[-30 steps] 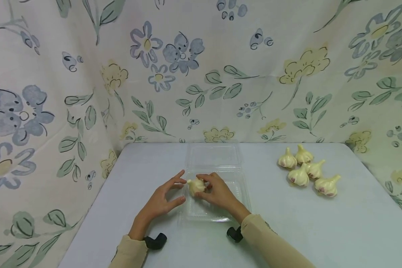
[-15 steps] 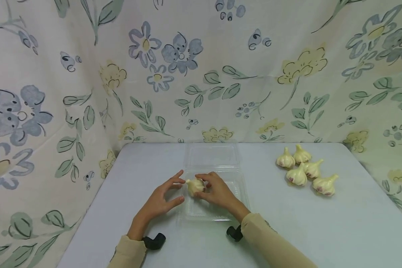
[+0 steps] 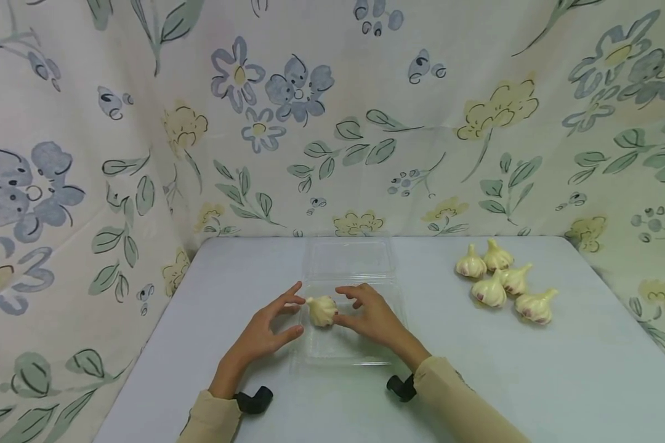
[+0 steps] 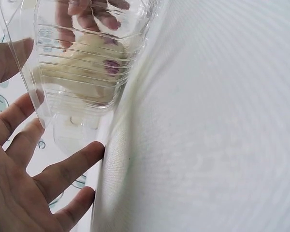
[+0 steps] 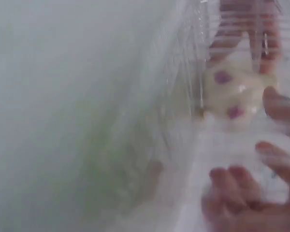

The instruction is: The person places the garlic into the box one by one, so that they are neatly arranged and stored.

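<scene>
A garlic bulb (image 3: pixel 322 311) lies at the left side of a clear plastic clamshell container (image 3: pixel 354 354), whose lid (image 3: pixel 350 258) is folded back behind it. At the container's left rim is my left hand (image 3: pixel 266 329), its fingers spread and fairly straight; in the left wrist view the thumb and fingertips (image 4: pixel 26 46) meet the clear wall. Just right of the bulb hovers my right hand (image 3: pixel 372 317), thumb and fingers parted, the thumb tip close to the bulb. Purple marks on the bulb (image 5: pixel 232 92) show in the blurred right wrist view.
Several garlic bulbs (image 3: pixel 490 292) lie grouped at the right back of the white table (image 3: pixel 244 264). A floral curtain (image 3: pixel 332 123) hangs behind the table's far edge and along the sides.
My right hand has let go of the garlic bulb and drawn back to the right, its fingers wider apart. The bulb stays in the container. My left hand holds its place.
</scene>
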Action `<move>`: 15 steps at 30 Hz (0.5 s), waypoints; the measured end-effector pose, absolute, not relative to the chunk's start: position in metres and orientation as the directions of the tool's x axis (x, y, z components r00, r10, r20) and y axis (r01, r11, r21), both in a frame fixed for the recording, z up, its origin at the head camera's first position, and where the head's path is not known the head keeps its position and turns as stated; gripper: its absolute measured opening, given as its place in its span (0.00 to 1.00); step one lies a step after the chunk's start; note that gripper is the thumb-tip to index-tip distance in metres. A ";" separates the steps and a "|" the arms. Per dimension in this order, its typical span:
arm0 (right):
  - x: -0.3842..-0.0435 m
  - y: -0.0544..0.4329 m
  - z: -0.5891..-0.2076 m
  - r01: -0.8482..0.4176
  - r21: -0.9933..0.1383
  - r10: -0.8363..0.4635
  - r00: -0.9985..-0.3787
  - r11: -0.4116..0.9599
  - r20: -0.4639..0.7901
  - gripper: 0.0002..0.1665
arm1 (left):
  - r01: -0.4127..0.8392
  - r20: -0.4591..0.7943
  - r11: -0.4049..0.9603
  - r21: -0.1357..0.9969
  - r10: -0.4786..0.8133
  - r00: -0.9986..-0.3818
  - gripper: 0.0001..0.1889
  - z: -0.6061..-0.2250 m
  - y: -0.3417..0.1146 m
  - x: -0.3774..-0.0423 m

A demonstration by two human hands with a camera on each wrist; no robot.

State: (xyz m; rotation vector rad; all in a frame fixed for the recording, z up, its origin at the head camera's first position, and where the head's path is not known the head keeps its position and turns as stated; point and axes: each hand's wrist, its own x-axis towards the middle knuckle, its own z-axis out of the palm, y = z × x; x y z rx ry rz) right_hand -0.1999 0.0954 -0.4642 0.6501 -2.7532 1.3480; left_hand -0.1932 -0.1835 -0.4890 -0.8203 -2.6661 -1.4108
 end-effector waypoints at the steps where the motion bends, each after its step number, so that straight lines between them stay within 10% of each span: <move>1: -0.200 0.098 -0.464 -0.370 -0.754 -0.360 -0.914 0.543 0.188 0.34 | 0.458 0.253 0.454 0.764 0.442 -0.860 0.26 -0.489 -0.184 -0.193; 15: -0.194 0.145 -0.451 -0.510 -0.695 -0.231 -0.857 0.507 0.460 0.28 | 0.477 0.272 0.466 0.745 0.441 -0.855 0.25 -0.491 -0.184 -0.192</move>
